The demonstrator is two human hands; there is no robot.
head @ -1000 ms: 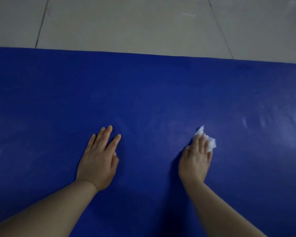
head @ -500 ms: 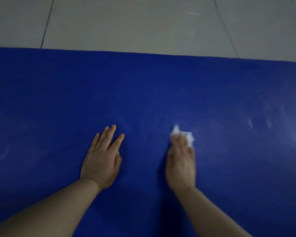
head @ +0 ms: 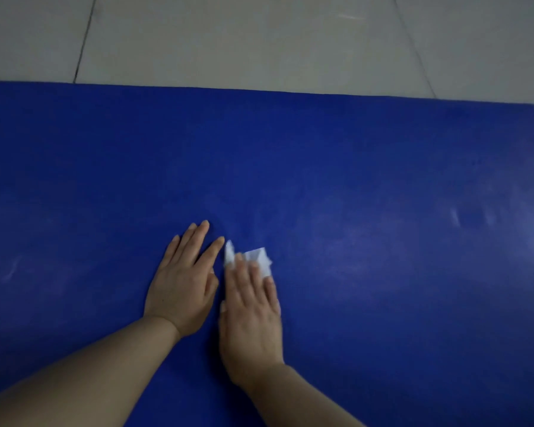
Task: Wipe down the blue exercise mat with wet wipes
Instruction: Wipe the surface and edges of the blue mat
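While the blue mat (head: 352, 180) lay flat over a grey tiled floor (head: 244, 41), both hands of the person rested on it, near its closer part and a little left of its middle. The left hand (head: 182, 288) was placed palm down on the mat, with the fingers straight and a little spread, and it held nothing. Just beside it, on its right side, the right hand (head: 253, 315) pressed a white wet wipe (head: 259, 257) down on the mat with straight fingers lying on top of it. The wipe was crumpled, and it showed beyond the fingertips, on the side toward the far edge of the mat. This hand looked blurred, so I could not tell how the thumb lay. To the right of the hands, the mat had a paler shine and some small light marks. The far edge of the mat met the floor tiles.
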